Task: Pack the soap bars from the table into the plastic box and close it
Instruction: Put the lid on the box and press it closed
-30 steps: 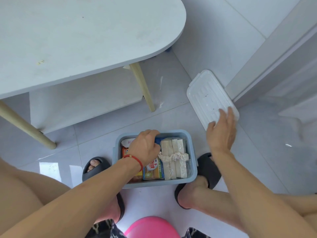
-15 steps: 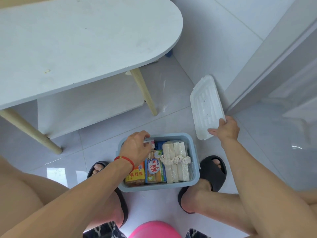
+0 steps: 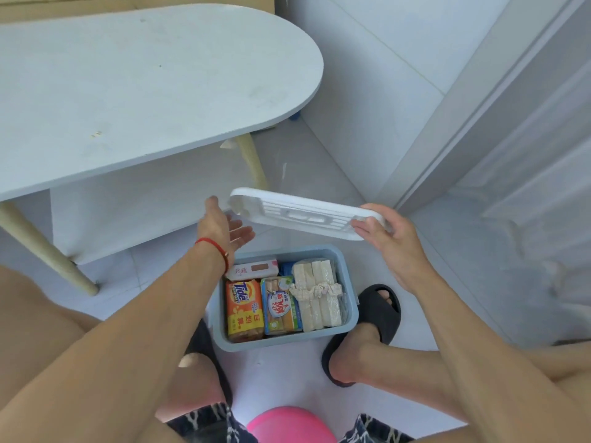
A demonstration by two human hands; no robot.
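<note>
The fingers of the right hand curl round the right end of the white lid, thumb over its top edge and fingertips under it, so that hand grips it. The fingers of the left hand are straight and slightly apart, palm turned toward the lid's left end; they lie just beside that end, and whether they touch it cannot be told. A red string bracelet circles the left wrist.

The lid is held in the air above the far edge of the blue plastic box, its long axis running left to right and its near face showing ribs and a slot, tilted so the far edge sits higher. The box stands open on the tiled floor between two feet in black slippers, its long axis also left to right. Inside, packed side by side, are an orange soap bar, a green and blue soap bar and a bundle of pale bars tied with a frilled band, all lying with their long axes near to far. A pink and white bar lies crosswise at the far left.

The white worktop stands far left of the box. A pink stool shows at the near edge.
</note>
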